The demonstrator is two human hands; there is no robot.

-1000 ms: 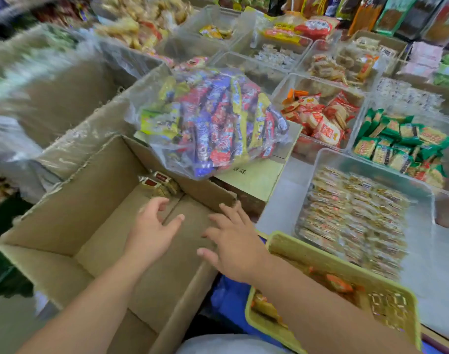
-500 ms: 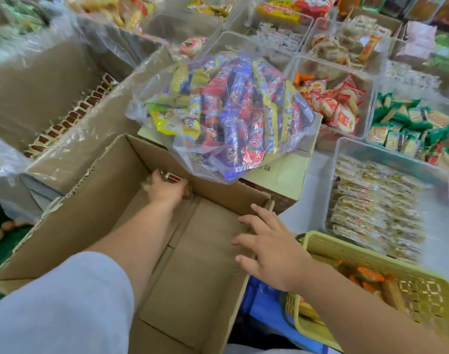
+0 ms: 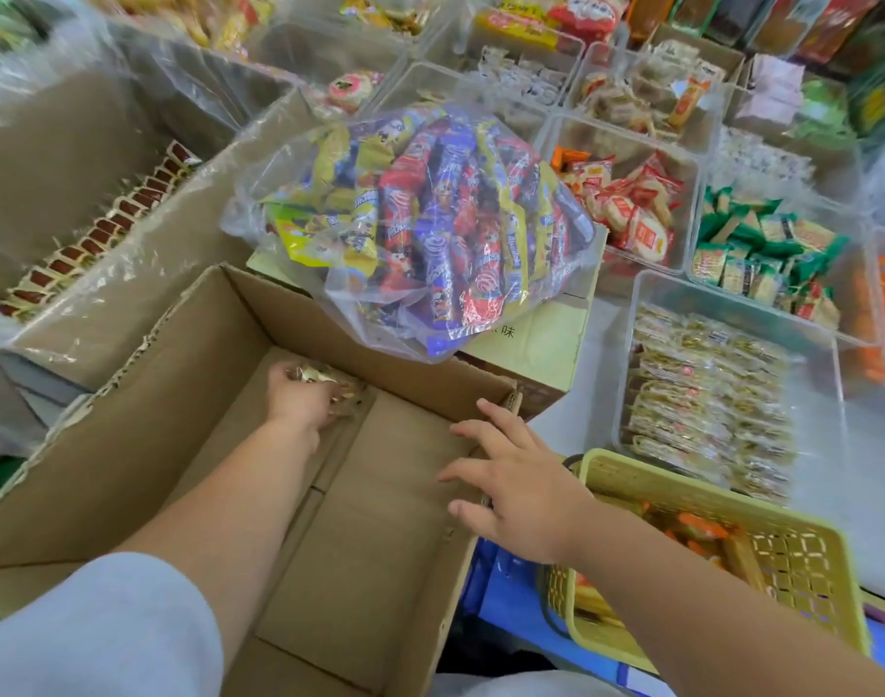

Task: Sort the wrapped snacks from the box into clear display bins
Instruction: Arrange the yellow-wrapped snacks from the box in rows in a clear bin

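Observation:
An open cardboard box point(image 3: 189, 374) lies in front of me, nearly bare inside. My left hand point(image 3: 299, 402) reaches to its far inner corner and grips a few gold-wrapped snacks point(image 3: 325, 377). My right hand point(image 3: 511, 487) rests with fingers spread on the box's right wall. To the right stands a clear bin point(image 3: 646, 304) filled with similar pale wrapped snacks point(image 3: 707, 399). Further clear bins hold red-wrapped snacks point(image 3: 626, 213) and green-wrapped snacks point(image 3: 762, 254).
A clear plastic bag of colourful snack sticks point(image 3: 430, 228) lies on a closed carton just behind the box. A yellow basket point(image 3: 802, 560) sits under my right forearm. A plastic-lined carton with a row of red-and-gold snacks point(image 3: 93, 228) stands at left.
My left hand has closed round the gold-wrapped snacks in the box's far corner. My right hand has shifted right onto the box's right wall.

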